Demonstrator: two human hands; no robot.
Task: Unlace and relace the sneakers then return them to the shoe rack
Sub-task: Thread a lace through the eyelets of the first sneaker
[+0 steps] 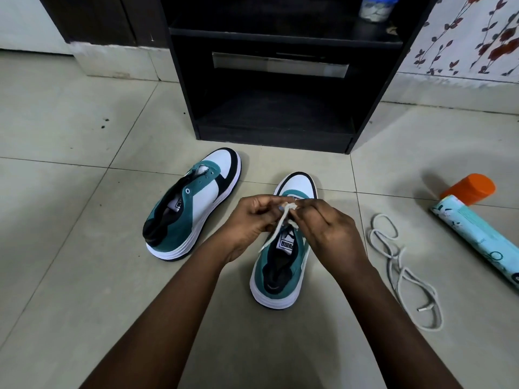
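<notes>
We are looking down at a teal, white and black sneaker (283, 256) standing upright on the tiled floor (84, 276), directly before us, its long axis running away from us with the toe pointing toward a black shoe rack (275, 80). Both hands meet above its tongue: the left hand (250, 220) and the right hand (323, 228) have their fingers curled, pinching a white lace (276, 230) between them; its loose tail hangs down over the tongue. We judge this to be lace work at the eyelets, though the hands hide them, so we cannot tell whether the lace is going in or coming out. The next move likely calls for a fine fingertip pinch and a steady pull along the shoe. The second sneaker (193, 209) sits to the left, laceless, tilted onto its side, toe angled toward the rack. A loose lace (393, 256) lies coiled on the floor to the right, near a spray can (474, 231) with an orange cap.
</notes>
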